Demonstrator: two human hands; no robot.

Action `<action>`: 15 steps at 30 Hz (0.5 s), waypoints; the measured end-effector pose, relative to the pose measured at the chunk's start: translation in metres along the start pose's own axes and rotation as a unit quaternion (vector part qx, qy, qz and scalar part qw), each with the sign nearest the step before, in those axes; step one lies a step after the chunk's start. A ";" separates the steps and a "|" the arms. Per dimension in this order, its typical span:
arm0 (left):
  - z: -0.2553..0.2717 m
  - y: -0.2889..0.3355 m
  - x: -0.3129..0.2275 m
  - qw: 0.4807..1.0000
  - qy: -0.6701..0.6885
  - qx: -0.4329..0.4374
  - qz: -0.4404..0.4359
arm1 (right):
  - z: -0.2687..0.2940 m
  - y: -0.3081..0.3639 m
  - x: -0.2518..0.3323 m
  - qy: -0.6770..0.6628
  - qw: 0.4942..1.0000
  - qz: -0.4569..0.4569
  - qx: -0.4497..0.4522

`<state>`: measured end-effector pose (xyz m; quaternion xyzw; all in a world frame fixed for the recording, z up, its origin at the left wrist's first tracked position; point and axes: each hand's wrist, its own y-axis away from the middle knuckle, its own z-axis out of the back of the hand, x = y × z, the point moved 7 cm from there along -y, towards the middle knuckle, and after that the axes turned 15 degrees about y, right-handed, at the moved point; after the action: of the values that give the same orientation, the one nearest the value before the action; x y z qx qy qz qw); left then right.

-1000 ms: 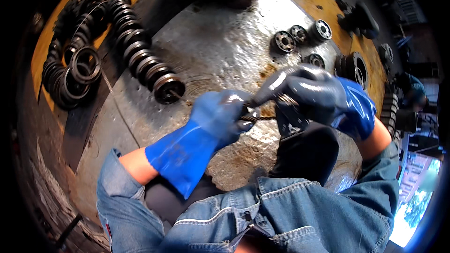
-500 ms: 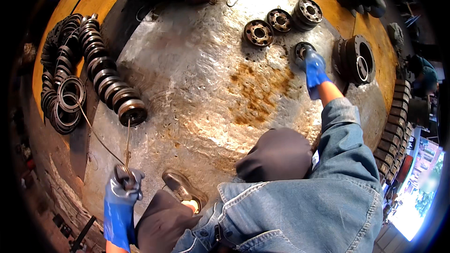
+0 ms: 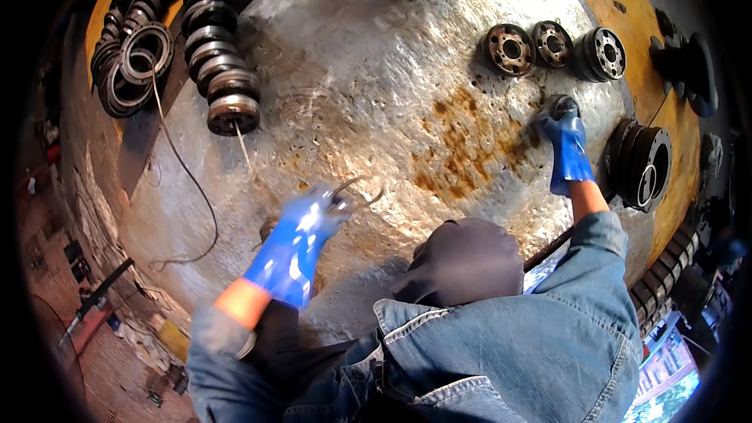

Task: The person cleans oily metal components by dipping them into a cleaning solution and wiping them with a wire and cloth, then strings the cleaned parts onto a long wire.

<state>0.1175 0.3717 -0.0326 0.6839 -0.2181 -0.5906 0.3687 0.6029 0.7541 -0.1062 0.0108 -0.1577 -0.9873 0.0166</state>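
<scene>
My left hand (image 3: pixel 309 215), in a blue and grey glove, is over the near middle of the metal plate (image 3: pixel 337 110), smeared by motion. Its fingers are closed on thin curved metal loops (image 3: pixel 364 192), wire or rings; I cannot tell which. Farther off on the right, my right hand (image 3: pixel 567 149), in a matching glove, grips a small dark round metal part (image 3: pixel 562 105) resting on the plate. Just beyond that part stand a flanged metal wheel (image 3: pixel 510 50), a smaller one (image 3: pixel 552 44) and a thicker one (image 3: pixel 603 55).
A string of metal rings (image 3: pixel 213 55) lies at the far left, with a loose wire (image 3: pixel 192 164) trailing from flat rings (image 3: pixel 146 53) beside it. Large flanged rings (image 3: pixel 646 160) stand on the right. A brown stain (image 3: pixel 462 141) marks the plate.
My left hand has moved right and forward with the loops, and the wires that ran to it now lie slack. My right hand stays at the round part. The view has shifted.
</scene>
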 end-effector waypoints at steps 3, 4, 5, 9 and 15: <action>-0.054 -0.060 0.001 0.875 -0.469 0.010 0.120 | -0.018 0.035 0.052 -0.466 0.847 -0.145 0.209; -0.066 -0.069 -0.009 0.861 -0.488 0.008 0.140 | -0.019 0.062 0.077 -0.522 0.795 -0.167 0.259; -0.080 -0.076 -0.032 0.846 -0.511 0.010 0.153 | -0.004 0.081 0.098 -0.387 0.882 -0.011 0.267; -0.068 -0.092 -0.002 0.826 -0.543 0.003 0.149 | 0.011 0.153 0.236 -0.476 0.774 0.103 0.405; -0.064 -0.087 -0.010 0.826 -0.531 -0.014 0.189 | 0.001 0.181 0.302 -0.413 0.777 0.176 0.441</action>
<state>0.1659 0.4501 -0.0906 0.2052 -0.4966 -0.7844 0.3098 0.3062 0.5718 -0.0535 -0.4200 -0.5671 -0.6988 0.1168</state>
